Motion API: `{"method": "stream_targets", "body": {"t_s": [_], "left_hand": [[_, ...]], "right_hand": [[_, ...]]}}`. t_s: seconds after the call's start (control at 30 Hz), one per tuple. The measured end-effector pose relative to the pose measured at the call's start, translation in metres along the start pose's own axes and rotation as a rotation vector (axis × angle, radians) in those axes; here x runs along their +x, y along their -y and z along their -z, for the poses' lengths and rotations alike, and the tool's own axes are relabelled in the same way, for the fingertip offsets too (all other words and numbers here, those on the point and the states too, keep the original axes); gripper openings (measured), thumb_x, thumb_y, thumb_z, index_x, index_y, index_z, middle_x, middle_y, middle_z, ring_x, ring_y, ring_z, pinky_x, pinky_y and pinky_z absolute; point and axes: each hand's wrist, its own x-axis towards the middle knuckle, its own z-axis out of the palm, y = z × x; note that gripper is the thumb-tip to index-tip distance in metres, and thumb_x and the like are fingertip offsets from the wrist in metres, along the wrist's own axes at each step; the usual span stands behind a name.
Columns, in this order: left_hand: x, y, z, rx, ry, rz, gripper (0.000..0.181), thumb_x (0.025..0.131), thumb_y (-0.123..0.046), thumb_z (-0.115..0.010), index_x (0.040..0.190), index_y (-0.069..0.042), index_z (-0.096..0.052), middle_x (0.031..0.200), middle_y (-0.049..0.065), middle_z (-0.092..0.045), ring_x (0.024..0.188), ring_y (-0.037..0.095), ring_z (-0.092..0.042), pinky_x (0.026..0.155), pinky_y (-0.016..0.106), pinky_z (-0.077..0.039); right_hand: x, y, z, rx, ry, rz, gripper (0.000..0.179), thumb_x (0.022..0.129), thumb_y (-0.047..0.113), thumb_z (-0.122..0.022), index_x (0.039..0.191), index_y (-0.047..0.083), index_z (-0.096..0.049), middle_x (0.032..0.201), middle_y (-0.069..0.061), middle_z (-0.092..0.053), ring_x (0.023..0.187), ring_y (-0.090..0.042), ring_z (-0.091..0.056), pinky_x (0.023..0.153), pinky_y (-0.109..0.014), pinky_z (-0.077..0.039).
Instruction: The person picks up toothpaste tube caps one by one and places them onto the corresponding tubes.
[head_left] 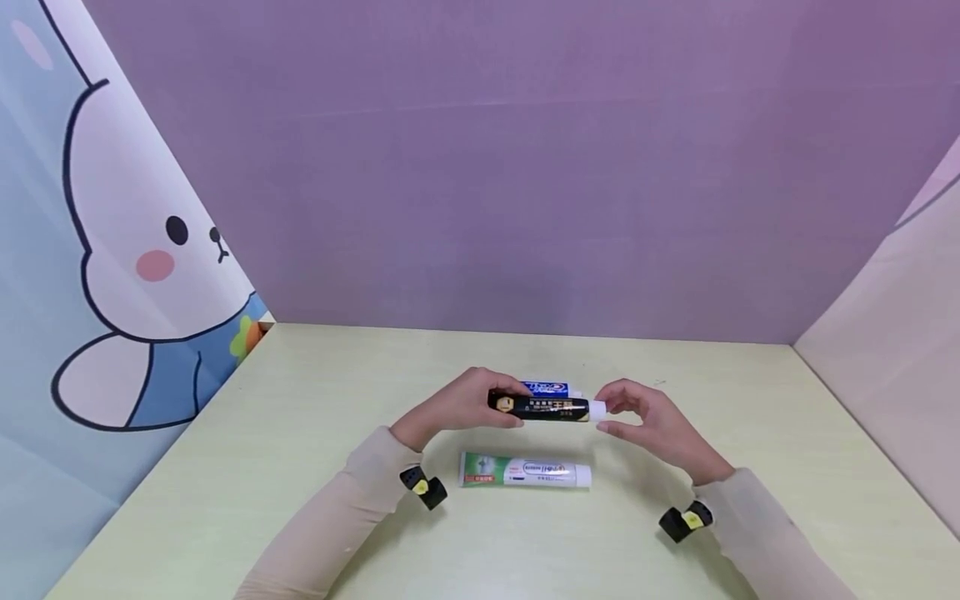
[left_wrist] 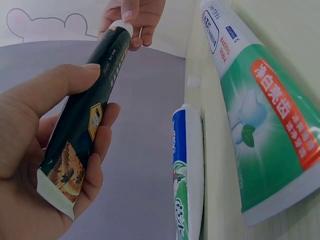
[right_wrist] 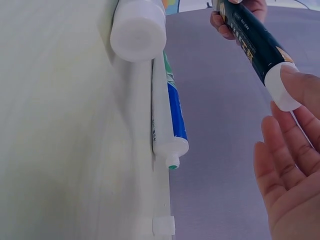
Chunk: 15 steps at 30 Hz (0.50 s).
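Observation:
A black toothpaste tube is held above the table, lying crosswise. My left hand grips it near the crimped end, thumb on one side and curled fingers on the other. At the opposite end, my right hand pinches the white cap between thumb and finger, its other fingers loosely spread. Nearer to me on the table lies a green and white toothpaste tube, cap to the right. Behind the black tube, partly hidden by it, is a blue toothpaste tube; the left wrist view shows its green part.
The pale table meets a purple backdrop at its far edge. A cartoon-printed curtain stands at the left, and a pale curtain at the right. Each wrist carries a black camera on a strap.

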Motion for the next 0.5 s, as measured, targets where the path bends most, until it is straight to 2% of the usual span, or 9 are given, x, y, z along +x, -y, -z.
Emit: {"method": "stream_targets", "body": {"t_s": [0.33, 0.5], "left_hand": [[-0.0016, -0.0021, 0.0017, -0.012, -0.001, 0.009, 0.037, 0.082, -0.018, -0.074, 0.118, -0.011, -0.066, 0.117, 0.003, -0.064, 0.096, 0.01, -0.059, 0.079, 0.022, -0.049], [-0.003, -0.0029, 0.0024, -0.012, -0.001, 0.008, 0.038, 0.082, -0.018, -0.073, 0.119, -0.011, -0.065, 0.119, 0.004, -0.064, 0.097, 0.01, -0.059, 0.079, 0.022, -0.049]], "right_hand": [[-0.0004, 0.0063, 0.0006, -0.005, 0.006, -0.075, 0.022, 0.085, 0.014, -0.07, 0.106, 0.006, -0.065, 0.099, -0.005, -0.067, 0.088, -0.008, -0.06, 0.084, -0.034, -0.049], [-0.0008, 0.0092, 0.0004, -0.027, 0.008, -0.117, 0.025, 0.086, 0.017, -0.07, 0.106, 0.004, -0.067, 0.093, -0.001, -0.069, 0.084, -0.007, -0.061, 0.083, -0.031, -0.049]]}}
